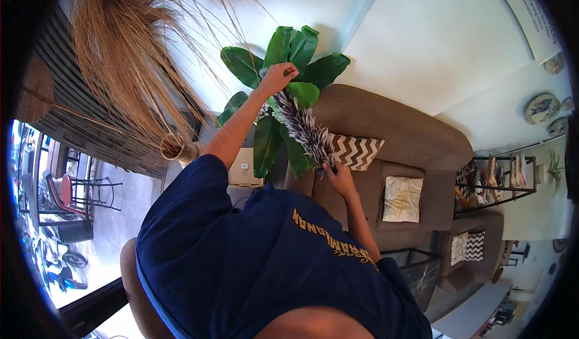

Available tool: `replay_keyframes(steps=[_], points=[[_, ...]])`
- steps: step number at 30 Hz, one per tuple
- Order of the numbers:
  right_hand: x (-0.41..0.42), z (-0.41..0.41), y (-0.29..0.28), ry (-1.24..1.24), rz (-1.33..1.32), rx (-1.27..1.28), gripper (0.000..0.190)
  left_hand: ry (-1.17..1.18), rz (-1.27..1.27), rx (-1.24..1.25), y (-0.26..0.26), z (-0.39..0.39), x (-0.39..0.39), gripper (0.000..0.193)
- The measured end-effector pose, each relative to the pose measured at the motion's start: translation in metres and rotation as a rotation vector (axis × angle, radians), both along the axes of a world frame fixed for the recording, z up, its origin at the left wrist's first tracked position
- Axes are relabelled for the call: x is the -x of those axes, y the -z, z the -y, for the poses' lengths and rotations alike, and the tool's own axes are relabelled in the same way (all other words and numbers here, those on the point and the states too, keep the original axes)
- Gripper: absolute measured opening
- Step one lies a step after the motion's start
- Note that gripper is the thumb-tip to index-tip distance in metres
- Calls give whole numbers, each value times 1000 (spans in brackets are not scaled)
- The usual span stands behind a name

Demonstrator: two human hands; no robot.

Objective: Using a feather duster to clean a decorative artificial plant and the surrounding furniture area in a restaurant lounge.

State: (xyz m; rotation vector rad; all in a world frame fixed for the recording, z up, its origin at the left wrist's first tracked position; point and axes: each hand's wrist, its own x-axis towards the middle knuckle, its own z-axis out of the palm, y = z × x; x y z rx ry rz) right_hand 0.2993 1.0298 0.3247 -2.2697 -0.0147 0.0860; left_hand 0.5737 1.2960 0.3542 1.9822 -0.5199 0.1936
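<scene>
My right hand grips the lower end of a fluffy grey-and-white duster. The duster slants up and left across a potted plant with broad green leaves. My left hand is over the plant's upper leaves, with its fingers curled and thumb and forefinger close together. The far part of the duster passes beneath this hand and wrist, and a bit of its tip shows beside them. Whether the left fingers pinch a leaf or the duster is hidden.
Dried grass stalks in a vase rise beside my left arm. A brown sofa with a zigzag cushion and a leaf-print cushion lies to the right. A cardboard-coloured box sits below the plant. Farther right stands a bookshelf.
</scene>
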Motion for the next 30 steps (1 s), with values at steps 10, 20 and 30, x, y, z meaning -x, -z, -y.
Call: replay_keyframes(steps=[10, 20, 30], points=[[7, 1, 27, -87, 7, -87, 37, -29, -230, 395, 23, -34, 19, 18], [4, 0, 16, -86, -142, -21, 30, 66, -477, 732, -51, -35, 99, 26], [3, -35, 9, -97, 16, 151, 32, -349, -525, 631, 33, -100, 102, 23]])
